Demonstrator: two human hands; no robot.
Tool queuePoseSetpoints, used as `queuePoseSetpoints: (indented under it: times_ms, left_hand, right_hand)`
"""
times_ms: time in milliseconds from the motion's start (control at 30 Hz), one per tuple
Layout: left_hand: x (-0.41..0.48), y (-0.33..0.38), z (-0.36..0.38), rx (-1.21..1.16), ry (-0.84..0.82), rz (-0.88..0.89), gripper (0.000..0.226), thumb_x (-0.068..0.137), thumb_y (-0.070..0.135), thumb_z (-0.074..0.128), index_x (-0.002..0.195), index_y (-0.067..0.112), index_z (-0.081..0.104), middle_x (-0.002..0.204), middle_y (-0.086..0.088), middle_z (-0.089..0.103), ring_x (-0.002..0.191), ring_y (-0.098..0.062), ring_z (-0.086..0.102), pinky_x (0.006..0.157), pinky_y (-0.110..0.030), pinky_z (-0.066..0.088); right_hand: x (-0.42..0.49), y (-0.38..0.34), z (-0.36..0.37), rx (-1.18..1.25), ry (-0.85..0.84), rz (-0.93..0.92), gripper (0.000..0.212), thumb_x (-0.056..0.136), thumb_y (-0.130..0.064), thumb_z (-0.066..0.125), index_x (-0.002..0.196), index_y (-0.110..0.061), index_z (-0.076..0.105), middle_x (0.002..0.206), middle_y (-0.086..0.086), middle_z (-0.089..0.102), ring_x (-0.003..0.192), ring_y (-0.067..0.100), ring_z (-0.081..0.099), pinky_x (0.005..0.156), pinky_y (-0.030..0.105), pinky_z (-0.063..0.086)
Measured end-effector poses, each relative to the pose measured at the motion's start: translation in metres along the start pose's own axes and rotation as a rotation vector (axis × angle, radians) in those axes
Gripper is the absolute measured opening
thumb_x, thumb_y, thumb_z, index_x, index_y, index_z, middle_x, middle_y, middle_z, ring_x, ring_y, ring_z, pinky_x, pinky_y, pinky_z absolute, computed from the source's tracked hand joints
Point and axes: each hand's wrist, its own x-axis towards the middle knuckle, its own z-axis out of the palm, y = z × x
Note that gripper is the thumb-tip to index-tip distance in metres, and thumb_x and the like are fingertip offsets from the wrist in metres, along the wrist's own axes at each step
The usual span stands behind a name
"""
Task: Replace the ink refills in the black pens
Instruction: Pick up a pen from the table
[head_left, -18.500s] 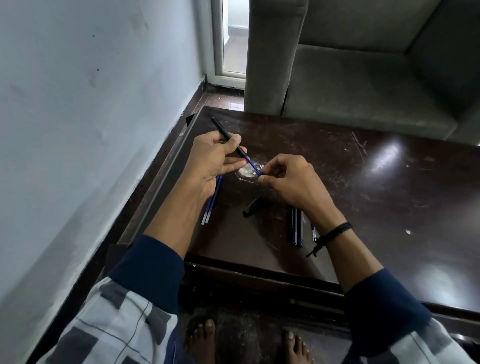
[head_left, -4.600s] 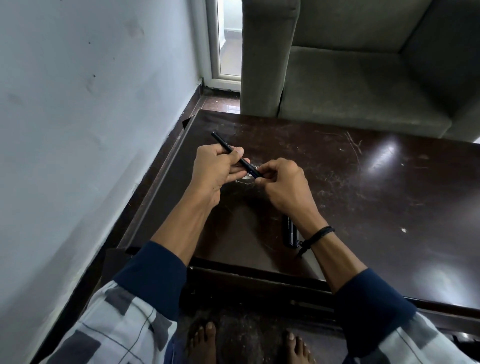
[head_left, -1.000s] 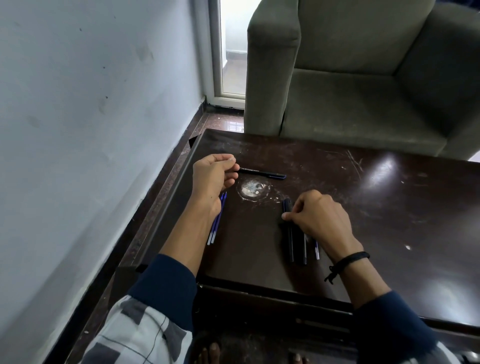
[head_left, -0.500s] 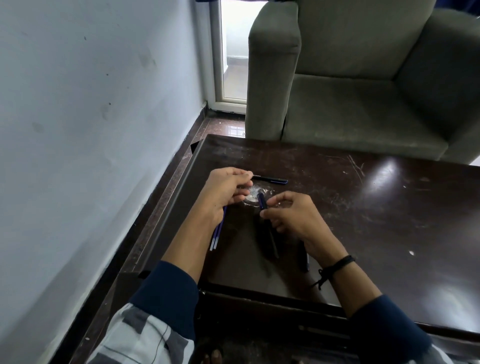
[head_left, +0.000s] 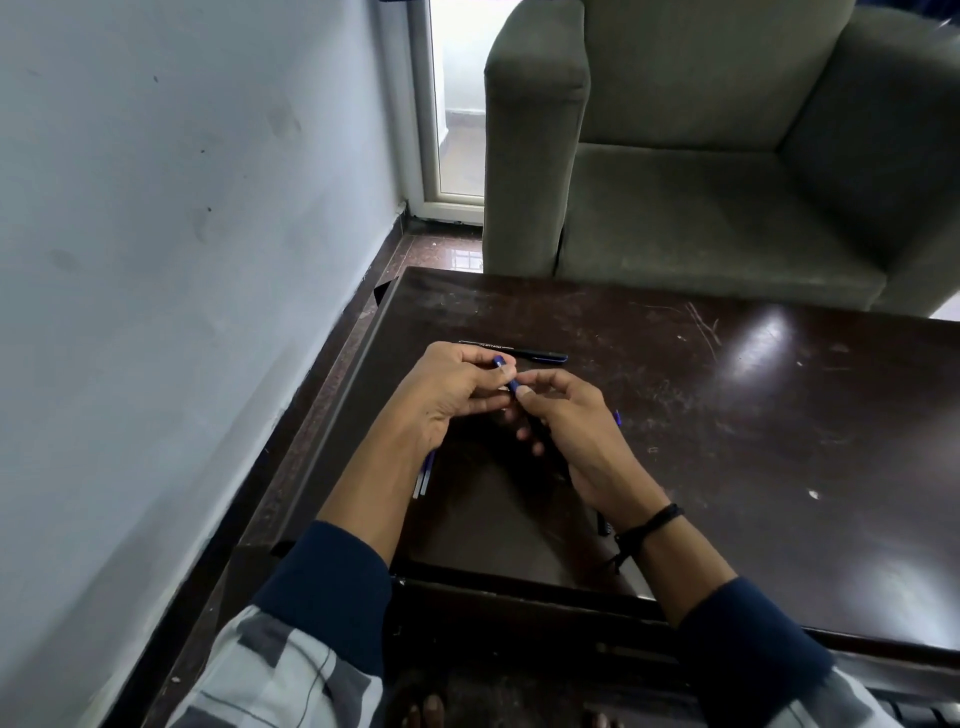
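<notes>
A pale blue-grey wall (head_left: 156, 234) with a few dark marks fills the left of the frame, meeting a glossy reddish-brown floor (head_left: 441, 254) at upper centre. A white-framed glass door (head_left: 457, 104) there lets in bright daylight. A grey-green armchair (head_left: 717, 182) takes up the upper right, standing just behind a dark, scratched wooden worktop (head_left: 753, 415) that shows glare patches at right.

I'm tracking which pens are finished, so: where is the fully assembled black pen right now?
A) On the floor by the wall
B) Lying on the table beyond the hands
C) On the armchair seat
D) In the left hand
B: the black pen lies flat on the table, just beyond the left hand and the right hand.
</notes>
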Motion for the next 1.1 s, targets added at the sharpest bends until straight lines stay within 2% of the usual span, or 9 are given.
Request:
queuePoseSetpoints:
  times_ms: [200,300,400,600,733,833,900,1033,1100]
  left_hand:
    - [-0.001,0.001,0.004,-0.054,0.024,0.024,0.022,0.09,-0.004,0.07,0.111,-0.003,0.072,0.109,-0.017,0.074,0.098,-0.026,0.075,0.077,-0.032,0.064]
    - [-0.002,0.0,0.005,-0.057,0.026,0.029,0.022,0.09,-0.005,0.069,0.112,-0.003,0.072,0.108,-0.017,0.073,0.099,-0.026,0.074,0.076,-0.031,0.064]
    - [-0.002,-0.001,0.006,-0.061,0.024,0.037,0.019,0.09,-0.005,0.069,0.108,-0.001,0.073,0.108,-0.017,0.073,0.098,-0.026,0.075,0.075,-0.03,0.063]
    - [-0.005,0.0,0.009,-0.082,0.017,0.045,0.015,0.09,-0.005,0.068,0.101,0.002,0.074,0.11,-0.018,0.072,0.1,-0.027,0.074,0.073,-0.029,0.062]
    - [-0.004,0.001,0.007,-0.082,0.022,0.045,0.015,0.09,-0.005,0.069,0.098,0.006,0.075,0.11,-0.017,0.073,0.099,-0.027,0.075,0.077,-0.032,0.063]
    - [-0.005,0.001,0.006,-0.066,0.023,0.046,0.015,0.09,-0.004,0.069,0.099,0.006,0.075,0.109,-0.016,0.073,0.098,-0.026,0.075,0.076,-0.031,0.063]
    - [-0.004,0.001,0.006,-0.048,0.031,0.043,0.016,0.09,-0.005,0.068,0.101,0.005,0.074,0.11,-0.016,0.073,0.098,-0.024,0.075,0.075,-0.03,0.063]
    - [-0.005,0.002,0.005,-0.04,0.063,0.032,0.019,0.093,-0.004,0.066,0.108,0.003,0.073,0.108,-0.015,0.073,0.098,-0.025,0.074,0.074,-0.03,0.064]
    - [-0.003,0.004,0.003,-0.072,0.109,0.039,0.021,0.094,-0.003,0.064,0.113,0.002,0.072,0.105,-0.015,0.072,0.096,-0.026,0.075,0.074,-0.031,0.064]
  right_hand:
    - [0.001,-0.002,0.001,-0.128,0.005,-0.09,0.015,0.104,-0.012,0.058,0.117,-0.015,0.063,0.079,0.004,0.071,0.051,0.001,0.056,0.046,0.017,0.042]
    - [0.002,0.0,0.002,-0.192,0.051,-0.145,0.015,0.103,-0.014,0.058,0.117,-0.016,0.064,0.077,0.001,0.069,0.054,-0.001,0.059,0.052,0.018,0.045]
    - [0.001,0.003,0.002,-0.288,0.081,-0.22,0.009,0.103,-0.019,0.058,0.109,-0.023,0.064,0.077,-0.004,0.068,0.053,-0.001,0.054,0.051,0.02,0.043]
    - [0.001,0.004,-0.001,-0.348,0.104,-0.278,0.013,0.102,-0.021,0.058,0.092,-0.028,0.063,0.086,0.003,0.071,0.059,0.005,0.051,0.055,0.029,0.042]
    - [0.001,0.006,0.001,-0.324,0.12,-0.278,0.008,0.102,-0.026,0.06,0.098,-0.03,0.066,0.088,-0.007,0.071,0.061,0.004,0.055,0.056,0.028,0.044]
    - [0.0,0.009,0.004,-0.335,0.099,-0.244,0.008,0.104,-0.03,0.057,0.106,-0.034,0.062,0.096,-0.006,0.072,0.076,0.012,0.066,0.064,0.034,0.052]
    - [0.001,0.007,0.004,-0.313,0.051,-0.19,0.011,0.105,-0.031,0.055,0.114,-0.035,0.059,0.103,-0.007,0.07,0.081,0.01,0.066,0.069,0.035,0.053]
    - [0.001,0.002,0.002,-0.298,-0.026,-0.086,0.02,0.107,-0.031,0.052,0.126,-0.032,0.054,0.086,-0.007,0.06,0.053,-0.002,0.053,0.047,0.017,0.04]
    - [0.001,0.001,0.0,-0.307,-0.039,-0.063,0.019,0.107,-0.031,0.052,0.126,-0.033,0.054,0.078,-0.004,0.059,0.043,-0.002,0.047,0.04,0.017,0.035]
